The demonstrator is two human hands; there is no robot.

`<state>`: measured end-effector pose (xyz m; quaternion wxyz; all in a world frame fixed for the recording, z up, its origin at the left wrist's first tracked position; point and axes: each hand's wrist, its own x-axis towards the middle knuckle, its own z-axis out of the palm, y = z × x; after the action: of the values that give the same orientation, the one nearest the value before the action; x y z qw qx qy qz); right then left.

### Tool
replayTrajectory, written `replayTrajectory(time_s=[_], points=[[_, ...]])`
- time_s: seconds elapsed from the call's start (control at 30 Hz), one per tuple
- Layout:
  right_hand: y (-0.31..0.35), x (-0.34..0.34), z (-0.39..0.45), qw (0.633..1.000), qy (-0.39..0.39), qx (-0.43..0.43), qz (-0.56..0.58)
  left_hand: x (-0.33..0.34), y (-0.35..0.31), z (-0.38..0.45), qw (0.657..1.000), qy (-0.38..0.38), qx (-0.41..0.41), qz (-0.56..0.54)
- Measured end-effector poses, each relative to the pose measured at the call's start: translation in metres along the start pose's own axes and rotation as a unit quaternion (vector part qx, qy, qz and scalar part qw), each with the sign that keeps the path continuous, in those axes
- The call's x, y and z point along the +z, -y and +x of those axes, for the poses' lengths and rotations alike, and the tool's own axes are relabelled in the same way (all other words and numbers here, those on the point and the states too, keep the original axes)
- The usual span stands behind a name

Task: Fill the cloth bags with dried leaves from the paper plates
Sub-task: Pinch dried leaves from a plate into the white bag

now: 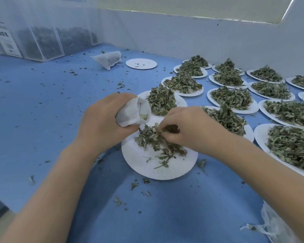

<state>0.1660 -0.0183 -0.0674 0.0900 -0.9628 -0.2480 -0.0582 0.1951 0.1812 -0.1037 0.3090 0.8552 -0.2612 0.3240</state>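
Left hand (102, 118) grasps a white cloth bag (132, 112), mouth open; right hand (184, 127) pinches crumbly green dried leaves (154, 139) on a paper plate (147, 167).

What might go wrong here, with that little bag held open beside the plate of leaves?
1. The left hand holds the cloth bag with a narrow mouth, so leaves pinched by the right hand may miss and fall.
2. Leaves could slide off the near paper plate; crumbs already litter the blue table.
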Motion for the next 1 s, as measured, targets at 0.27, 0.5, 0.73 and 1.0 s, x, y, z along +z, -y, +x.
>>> replayTrajectory(time_s=[0.27, 0.5, 0.73, 1.0], points=[[-0.007, -0.030, -0.009, 0.972, -0.132, 0.024, 0.193, 0.002, -0.001, -0.001, 1.000, 0.025, -0.009, 0.000], [0.010, -0.023, -0.001, 0.973, -0.145, -0.018, 0.181, 0.008, -0.014, 0.000, 0.998, 0.039, 0.051, -0.011], [0.023, -0.023, 0.009, 0.995, -0.072, -0.059, 0.036, 0.013, -0.019, 0.000, 0.999, 0.006, 0.018, -0.050], [0.025, -0.038, 0.006, 0.990, 0.021, -0.069, 0.121, 0.010, -0.020, 0.001, 0.997, -0.015, -0.017, -0.076]])
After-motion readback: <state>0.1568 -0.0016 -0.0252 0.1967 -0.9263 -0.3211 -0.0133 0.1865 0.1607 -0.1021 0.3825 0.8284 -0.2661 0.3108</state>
